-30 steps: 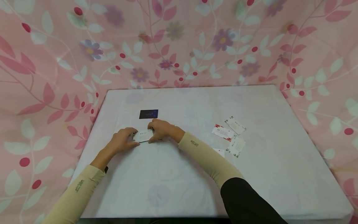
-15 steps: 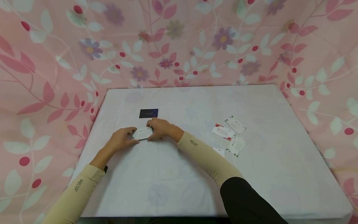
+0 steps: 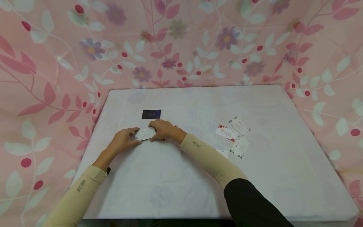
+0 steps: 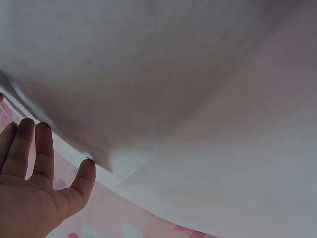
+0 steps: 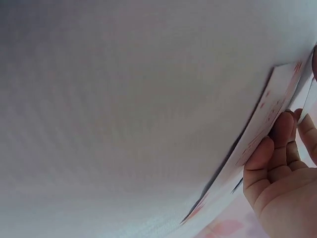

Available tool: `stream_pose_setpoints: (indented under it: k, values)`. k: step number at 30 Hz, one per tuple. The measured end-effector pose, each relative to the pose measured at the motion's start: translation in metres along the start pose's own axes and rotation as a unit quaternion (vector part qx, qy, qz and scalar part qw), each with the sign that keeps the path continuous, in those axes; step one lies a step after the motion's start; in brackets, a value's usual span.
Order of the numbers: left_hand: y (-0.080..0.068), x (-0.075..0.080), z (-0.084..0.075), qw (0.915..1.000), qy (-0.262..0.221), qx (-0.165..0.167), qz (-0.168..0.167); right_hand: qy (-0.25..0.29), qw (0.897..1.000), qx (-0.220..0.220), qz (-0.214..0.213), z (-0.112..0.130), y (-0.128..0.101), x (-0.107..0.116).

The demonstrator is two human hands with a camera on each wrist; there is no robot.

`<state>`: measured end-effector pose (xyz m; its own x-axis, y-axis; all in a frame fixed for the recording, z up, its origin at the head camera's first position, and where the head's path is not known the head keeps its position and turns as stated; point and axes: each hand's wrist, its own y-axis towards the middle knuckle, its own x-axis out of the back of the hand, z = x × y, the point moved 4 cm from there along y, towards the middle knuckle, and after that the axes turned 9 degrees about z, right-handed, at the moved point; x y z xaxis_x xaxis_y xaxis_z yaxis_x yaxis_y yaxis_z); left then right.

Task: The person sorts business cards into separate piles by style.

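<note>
small white printed paper card on white table | pinched between left hand and right hand, fingers curled on its ends

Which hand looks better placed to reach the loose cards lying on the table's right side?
Probably the right hand: the loose cards lie on its side. Both hands, left hand too, hold a white card, so it must let go first.

The head camera looks forward and down from above onto the whole bench. Each wrist camera sits very low, grazing the white cloth at close range beside its own hand. All three views share the cloth around the white card.
</note>
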<state>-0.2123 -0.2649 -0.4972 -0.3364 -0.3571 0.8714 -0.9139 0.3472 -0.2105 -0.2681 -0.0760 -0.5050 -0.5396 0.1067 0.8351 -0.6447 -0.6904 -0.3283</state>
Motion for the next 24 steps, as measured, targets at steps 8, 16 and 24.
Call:
stream_pose_setpoints:
  k: [8, 16, 24]
  values:
    - [0.0064, 0.0034, 0.0039, 0.9999, -0.011, 0.0, 0.001, 0.002, 1.0, -0.003, 0.001, -0.002, -0.0001, 0.002]
    - [0.0077, 0.0012, 0.0033, 0.9998, -0.012, 0.011, 0.01, 0.001, 1.0, -0.007, 0.01, -0.0019, -0.0015, 0.0015]
    - [0.0058, -0.0004, 0.002, 0.9995, -0.013, 0.022, 0.018, -0.003, 1.0, -0.002, 0.013, 0.0009, -0.0038, 0.0005]
